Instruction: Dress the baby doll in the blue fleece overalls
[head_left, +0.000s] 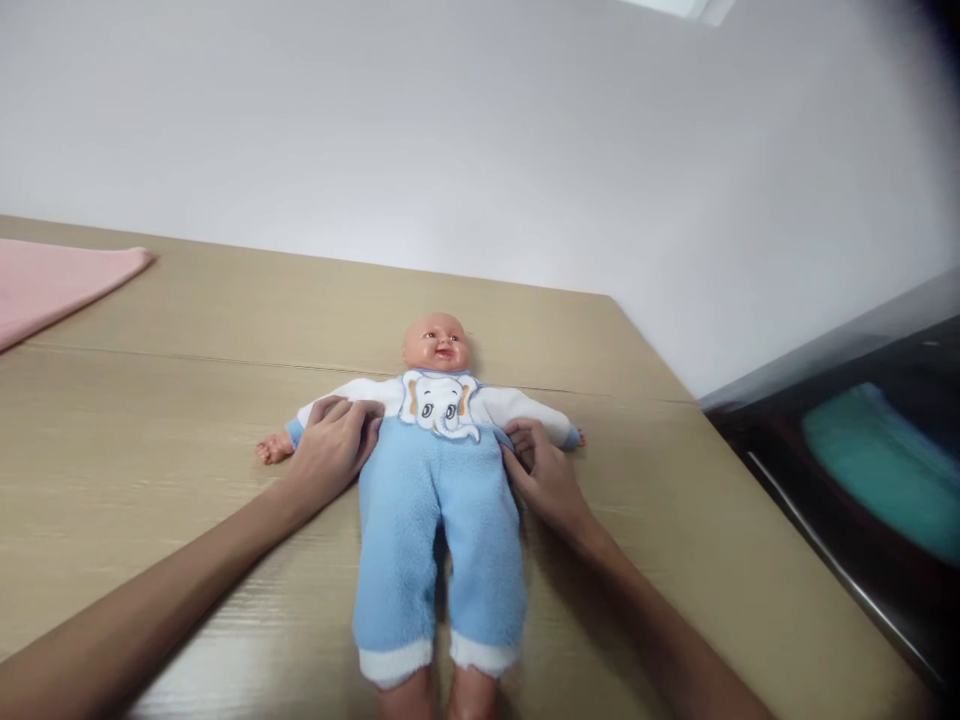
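A baby doll [436, 343] lies on its back on the table, head toward the wall and arms spread out. It wears a blue and white fleece romper [401, 520] with an elephant face [441, 405] on the chest. My left hand [336, 440] is closed at the romper's side, just under the doll's sleeve on the left; its fingertips are partly hidden against the cloth. On the other side, my right hand [541, 468] pinches the blue cloth below the other sleeve. The doll's feet run out of the bottom of the view.
The wooden table [225, 310] has a seam running across it. A folded pink cloth [60, 280] lies at the far left. Past the table's right edge is a dark surface with a green item [885, 470], blurred. A pale wall [375, 130] stands behind.
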